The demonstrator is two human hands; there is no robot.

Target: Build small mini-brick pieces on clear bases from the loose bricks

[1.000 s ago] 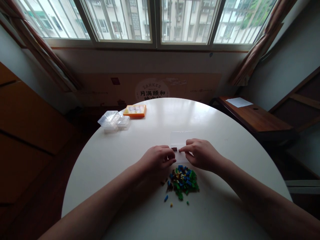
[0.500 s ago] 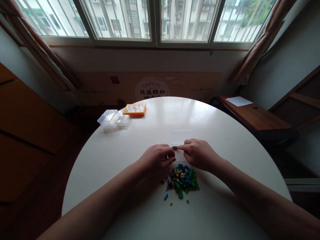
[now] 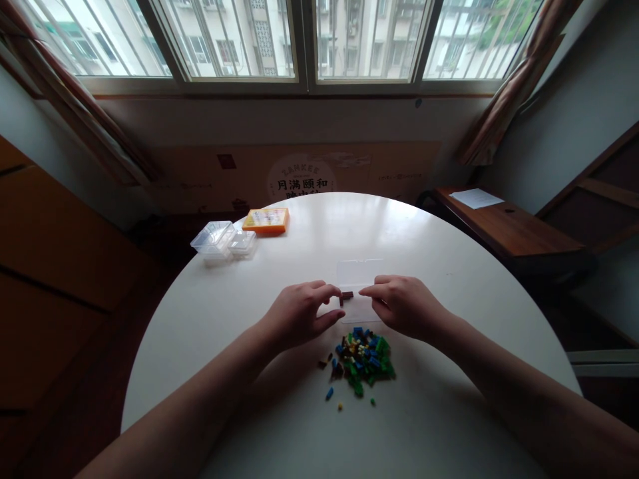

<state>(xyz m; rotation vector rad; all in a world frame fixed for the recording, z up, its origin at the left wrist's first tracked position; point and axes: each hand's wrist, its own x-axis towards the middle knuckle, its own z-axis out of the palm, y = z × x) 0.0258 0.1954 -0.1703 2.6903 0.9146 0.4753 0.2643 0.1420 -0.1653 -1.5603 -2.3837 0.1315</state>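
Small dark brown toy bricks (image 3: 348, 295) lie in an L shape on a clear plastic sheet or shallow case (image 3: 360, 271) in the middle of the table. At their left edge is my left hand (image 3: 307, 309), thumb and index finger apart; the index fingertip is at or just above the bricks, and I cannot tell if it touches. My right hand (image 3: 405, 306) is just to the right of them, index finger stretched out and thumb apart, holding nothing. In front of both hands lies a pile of small blue, green, brown and yellow bricks (image 3: 367, 362).
Clear plastic boxes (image 3: 213, 239) and an orange case (image 3: 265, 221) stand at the table's back left. Loose blue (image 3: 329, 394) and yellow (image 3: 340, 406) bricks lie in front of the pile. Right of the round white table (image 3: 424, 412) is a wooden desk (image 3: 524, 236) with paper.
My left thumb and index finger have spread apart, showing another brown brick. My right index fingertip has drawn back to the right, off the bricks. The view has shifted slightly.
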